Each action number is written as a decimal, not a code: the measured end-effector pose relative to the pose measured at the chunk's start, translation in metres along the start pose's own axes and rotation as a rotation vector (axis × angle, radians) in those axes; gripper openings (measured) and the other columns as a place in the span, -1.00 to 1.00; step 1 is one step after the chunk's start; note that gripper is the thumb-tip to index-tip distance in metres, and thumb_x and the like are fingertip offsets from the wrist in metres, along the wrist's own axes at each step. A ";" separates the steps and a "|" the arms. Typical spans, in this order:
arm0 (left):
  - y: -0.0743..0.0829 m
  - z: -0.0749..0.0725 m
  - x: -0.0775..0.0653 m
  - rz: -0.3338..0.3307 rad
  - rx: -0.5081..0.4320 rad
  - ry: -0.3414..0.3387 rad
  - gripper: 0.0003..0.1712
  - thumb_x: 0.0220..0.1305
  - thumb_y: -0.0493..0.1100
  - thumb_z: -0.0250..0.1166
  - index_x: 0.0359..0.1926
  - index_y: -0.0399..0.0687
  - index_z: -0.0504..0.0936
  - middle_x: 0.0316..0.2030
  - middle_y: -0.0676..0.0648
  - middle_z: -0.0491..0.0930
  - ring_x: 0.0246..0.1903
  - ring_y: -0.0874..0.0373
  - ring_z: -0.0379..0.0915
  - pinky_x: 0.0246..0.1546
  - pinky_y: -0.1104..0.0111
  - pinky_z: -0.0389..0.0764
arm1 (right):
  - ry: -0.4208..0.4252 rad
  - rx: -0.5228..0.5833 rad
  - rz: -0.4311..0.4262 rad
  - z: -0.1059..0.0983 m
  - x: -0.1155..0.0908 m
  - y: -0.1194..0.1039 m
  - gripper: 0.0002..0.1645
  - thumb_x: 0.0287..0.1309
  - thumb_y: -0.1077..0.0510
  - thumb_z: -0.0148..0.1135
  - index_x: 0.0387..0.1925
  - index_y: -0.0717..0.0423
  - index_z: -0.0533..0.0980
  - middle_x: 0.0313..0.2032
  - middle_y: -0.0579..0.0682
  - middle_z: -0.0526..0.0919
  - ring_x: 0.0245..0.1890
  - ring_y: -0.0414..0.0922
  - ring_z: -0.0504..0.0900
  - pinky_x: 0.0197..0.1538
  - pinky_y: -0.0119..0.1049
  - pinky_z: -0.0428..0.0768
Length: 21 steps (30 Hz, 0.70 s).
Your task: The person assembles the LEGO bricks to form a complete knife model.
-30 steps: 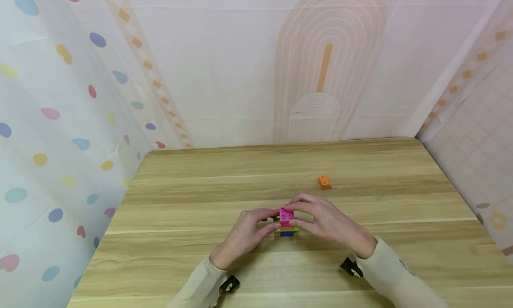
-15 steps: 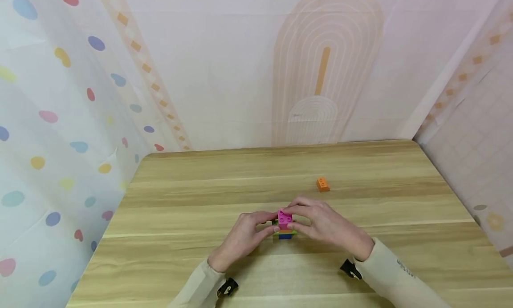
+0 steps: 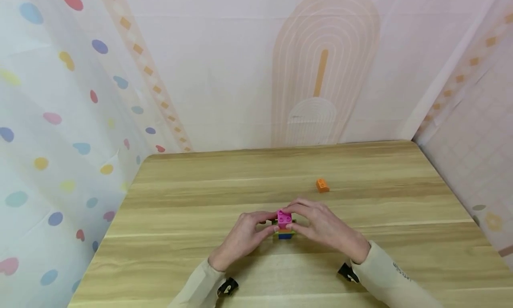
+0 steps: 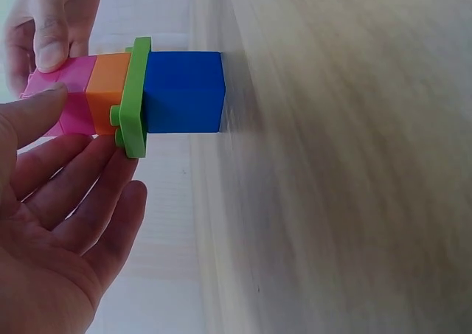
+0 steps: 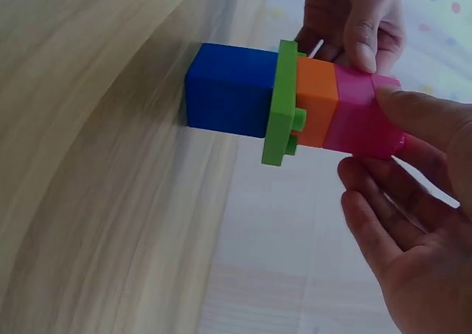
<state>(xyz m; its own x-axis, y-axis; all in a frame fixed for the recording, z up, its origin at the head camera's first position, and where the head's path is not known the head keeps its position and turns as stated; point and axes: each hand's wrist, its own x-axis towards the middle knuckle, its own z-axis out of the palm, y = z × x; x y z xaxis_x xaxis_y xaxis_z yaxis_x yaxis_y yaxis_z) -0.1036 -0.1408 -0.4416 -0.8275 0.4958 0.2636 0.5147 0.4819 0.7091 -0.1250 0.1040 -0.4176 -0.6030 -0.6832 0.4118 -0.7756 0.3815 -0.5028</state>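
Note:
A small tower of toy building bricks stands upright on the wooden table. Its blue brick (image 4: 184,92) is at the bottom, under a flat green plate (image 4: 135,102). Above those come an orange brick (image 5: 316,102) and a pink top brick (image 3: 284,218), whose side shows a seam in the right wrist view. My left hand (image 3: 242,234) pinches the pink part from the left, thumb on the near side. From the right, my right hand (image 3: 326,225) grips the same pink part between thumb and fingers. Fingers hide part of the pink sides.
A loose orange brick (image 3: 322,185) with a sloped end lies behind the tower, to the right. The wooden table (image 3: 180,188) reaches back to a patterned curtain (image 3: 224,76), with more curtains along both sides. Black straps (image 3: 227,287) sit at the cuffs.
The head view has shifted slightly. Both hands stay on the pink part, and the tower keeps its place on the table.

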 end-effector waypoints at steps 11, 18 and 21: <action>0.002 -0.011 0.003 0.004 -0.030 0.074 -0.56 0.36 -0.17 0.44 0.20 -0.20 0.64 0.08 -0.08 0.73 0.02 0.03 0.68 0.06 0.18 0.70 | -0.069 0.074 0.258 -0.002 0.006 -0.006 -0.39 0.28 0.10 0.47 0.27 0.22 0.48 0.14 0.09 0.68 0.12 0.01 0.68 0.17 0.01 0.66; 0.006 -0.012 0.006 -0.003 -0.026 0.074 -0.64 0.34 -0.11 0.46 0.10 -0.10 0.71 0.03 -0.01 0.75 -0.02 0.09 0.69 0.04 0.19 0.71 | -0.081 0.117 0.297 -0.010 -0.002 -0.006 -0.41 0.35 -0.05 0.40 0.29 0.11 0.49 0.16 0.06 0.66 0.16 0.04 0.63 0.22 0.10 0.61; 0.006 -0.011 0.007 -0.016 -0.035 0.067 -0.65 0.34 -0.12 0.46 0.09 -0.10 0.71 0.01 0.00 0.76 -0.04 0.09 0.70 0.03 0.19 0.71 | -0.055 0.119 0.341 -0.020 -0.006 0.002 -0.40 0.38 -0.05 0.37 0.32 0.09 0.49 0.20 0.07 0.64 0.20 0.08 0.60 0.25 0.15 0.58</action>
<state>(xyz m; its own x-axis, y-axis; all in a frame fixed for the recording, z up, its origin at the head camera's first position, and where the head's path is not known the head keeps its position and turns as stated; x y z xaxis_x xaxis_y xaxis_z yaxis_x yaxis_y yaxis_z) -0.1088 -0.1429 -0.4282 -0.8495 0.4378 0.2944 0.4938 0.4634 0.7358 -0.1268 0.1209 -0.4056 -0.8097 -0.5630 0.1656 -0.5028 0.5201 -0.6904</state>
